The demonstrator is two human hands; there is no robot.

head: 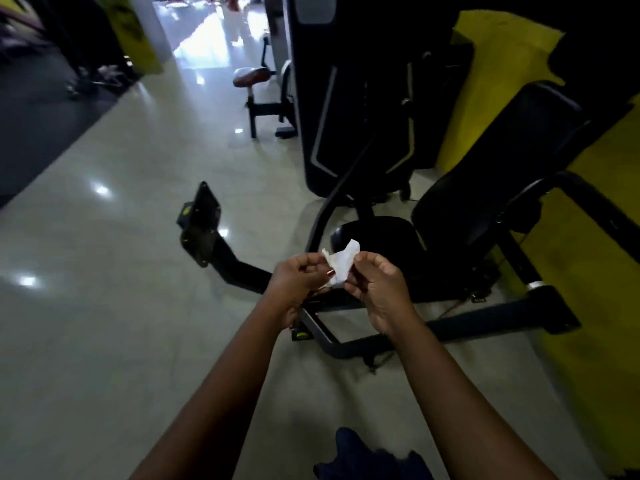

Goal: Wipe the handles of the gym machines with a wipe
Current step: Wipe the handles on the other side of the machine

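Note:
A small crumpled white wipe [341, 263] is held between both hands at the centre of the head view. My left hand [298, 285] pinches its left side, and my right hand [379, 289] pinches its right side with curled fingers. Just beyond the hands stands a black seated gym machine with a round seat [384, 237] and a tilted backrest [498, 174]. A black curved arm [602, 209] of the machine runs along the right. No handle is touched by the wipe.
The machine's black base frame [415, 334] lies on the shiny pale tiled floor [104, 306], with a footplate [202, 223] to the left. A tall black weight-stack housing [346, 98] stands behind, yellow wall [588, 271] at right, another bench seat [251, 76] farther back.

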